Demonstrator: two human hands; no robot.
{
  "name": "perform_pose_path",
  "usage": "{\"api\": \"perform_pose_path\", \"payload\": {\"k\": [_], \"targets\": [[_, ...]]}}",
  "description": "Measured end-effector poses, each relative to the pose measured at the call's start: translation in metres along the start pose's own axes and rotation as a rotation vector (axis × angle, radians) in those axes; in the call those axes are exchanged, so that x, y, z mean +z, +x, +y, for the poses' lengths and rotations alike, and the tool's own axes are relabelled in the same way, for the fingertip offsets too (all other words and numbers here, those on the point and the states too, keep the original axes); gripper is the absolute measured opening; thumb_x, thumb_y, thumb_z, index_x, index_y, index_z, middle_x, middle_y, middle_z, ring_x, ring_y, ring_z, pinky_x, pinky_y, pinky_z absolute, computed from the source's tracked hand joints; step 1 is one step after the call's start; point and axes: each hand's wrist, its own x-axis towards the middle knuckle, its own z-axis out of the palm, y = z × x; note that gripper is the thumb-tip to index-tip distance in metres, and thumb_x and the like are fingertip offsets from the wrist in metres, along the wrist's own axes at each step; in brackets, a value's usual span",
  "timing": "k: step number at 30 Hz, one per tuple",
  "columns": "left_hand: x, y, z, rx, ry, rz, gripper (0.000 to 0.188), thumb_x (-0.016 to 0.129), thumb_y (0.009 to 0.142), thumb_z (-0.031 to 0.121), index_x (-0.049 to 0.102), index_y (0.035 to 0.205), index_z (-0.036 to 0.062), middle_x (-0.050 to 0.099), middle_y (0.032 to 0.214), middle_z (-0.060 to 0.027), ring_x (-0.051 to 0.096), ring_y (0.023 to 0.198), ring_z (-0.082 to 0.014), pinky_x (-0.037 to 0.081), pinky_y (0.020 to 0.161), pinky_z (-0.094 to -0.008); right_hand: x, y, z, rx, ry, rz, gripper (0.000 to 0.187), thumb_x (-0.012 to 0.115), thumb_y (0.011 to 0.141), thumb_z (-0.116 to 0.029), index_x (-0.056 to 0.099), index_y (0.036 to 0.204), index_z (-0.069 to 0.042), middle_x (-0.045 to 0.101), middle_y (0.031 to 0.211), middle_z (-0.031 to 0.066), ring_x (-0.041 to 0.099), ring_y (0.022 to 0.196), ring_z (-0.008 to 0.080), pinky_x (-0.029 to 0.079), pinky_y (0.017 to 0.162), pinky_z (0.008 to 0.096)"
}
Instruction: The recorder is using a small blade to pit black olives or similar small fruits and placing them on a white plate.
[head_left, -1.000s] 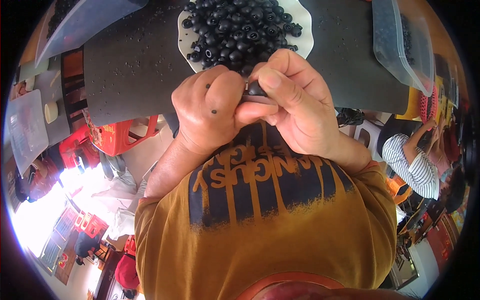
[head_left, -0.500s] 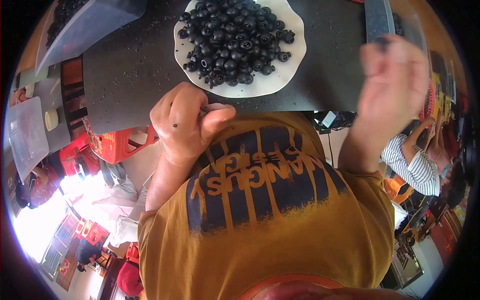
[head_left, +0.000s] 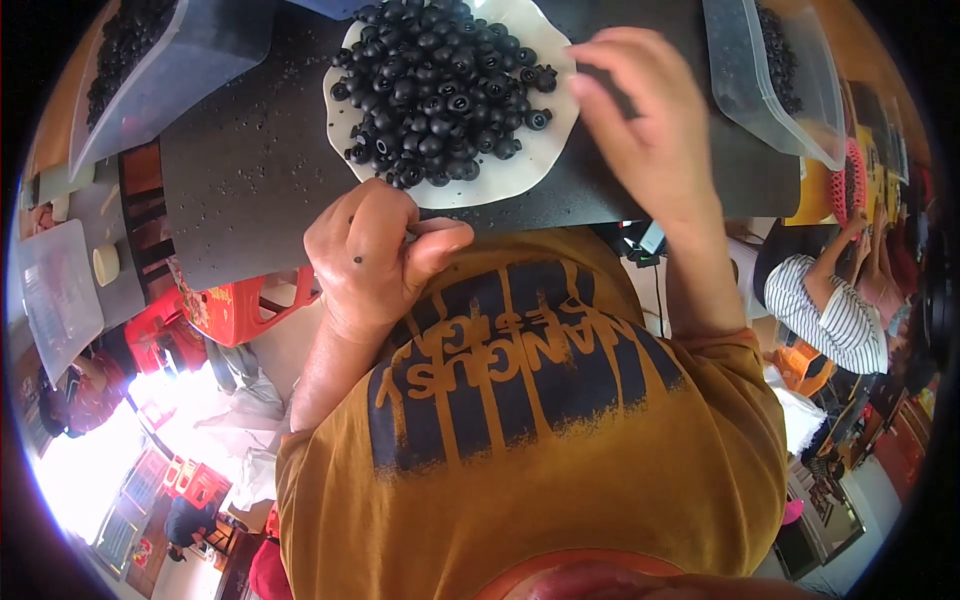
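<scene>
The dark table (head_left: 235,190) has its near edge running across in front of the person, bent by the lens. The white plate (head_left: 535,160), wavy-rimmed, stands close to that edge with only a narrow strip of tabletop between. Its heap of small black round pieces (head_left: 435,95) leaves the plate's right and near margins bare. Left of the plate, a broad stretch of tabletop carries only black crumbs, out to the left plastic bin (head_left: 205,85). On the right, the gap to the right plastic bin (head_left: 740,65) is partly taken up by the right hand (head_left: 650,125).

That hand is raised at the plate's right rim, its forearm crossing the near edge, fingers pointing left; thumb and fingers are spread apart with nothing visible between them. Contact with the rim cannot be determined. The left hand (head_left: 375,250) is at the near edge, curled into a fist, thumb extended right; a thin grey object (head_left: 410,237), mostly hidden, shows at the thumb's base, kind undetermined.
</scene>
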Motion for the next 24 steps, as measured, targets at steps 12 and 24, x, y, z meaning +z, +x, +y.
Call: {"api": "perform_pose_path", "payload": {"k": [12,24], "targets": [[-0.001,-0.001,0.001,-0.006,-0.015,-0.011,0.046,0.069,0.066,0.043,0.041,0.058,0.008,0.039,0.049,-0.0028,0.042,0.04,-0.0206,0.034,0.036,-0.0298,0.021,-0.004,0.001,0.103,-0.038,-0.106,0.019,0.066,0.072,-0.015,0.057,0.086,-0.005,0.053,0.083,0.0071,0.053,0.078,0.0254,0.043,0.066,0.0338],[-0.004,0.014,0.007,-0.154,-0.248,-0.047,0.046,0.067,0.07,0.045,0.046,0.061,0.0043,0.043,0.051,-0.0048,0.044,0.043,-0.0195,0.036,0.039,-0.0284,0.003,-0.009,-0.033,0.69,0.829,0.08,0.018,0.059,0.084,-0.017,0.053,0.091,-0.002,0.055,0.069,0.0006,0.05,0.059,0.0061,0.041,0.055,0.0195]]}}
